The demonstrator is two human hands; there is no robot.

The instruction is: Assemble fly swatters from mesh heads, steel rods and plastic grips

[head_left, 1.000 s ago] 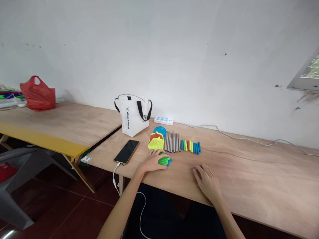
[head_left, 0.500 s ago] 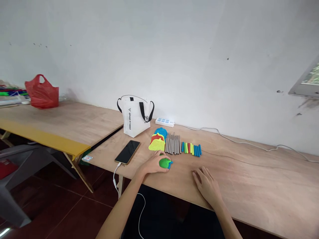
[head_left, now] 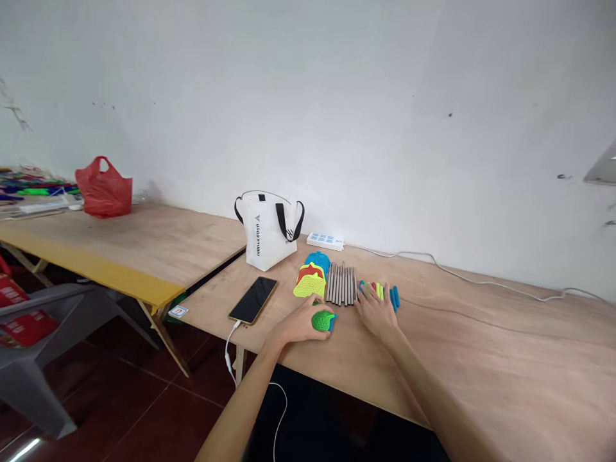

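Fingers of the left hand [head_left: 301,321] curl round a green perforated plastic piece [head_left: 321,321] near the front edge of the pale wooden tabletop [head_left: 481,359]; I'd keep that hold light, sparing its mesh. Slightly farther, the right hand [head_left: 378,314] lies spread over short coloured cylindrical sticks [head_left: 395,298]; I cannot tell whether it pinches one. I'd press gently, clear of the slim grey tubes [head_left: 341,285] alongside

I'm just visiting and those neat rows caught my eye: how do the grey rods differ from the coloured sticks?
The grey rods look longer, while the coloured sticks are shorter. The grey rods are all one colour; the coloured sticks include red, yellow and blue. The right hand covers part of the coloured sticks but leaves the grey rods mostly visible. Both lie side by side on the wooden table.
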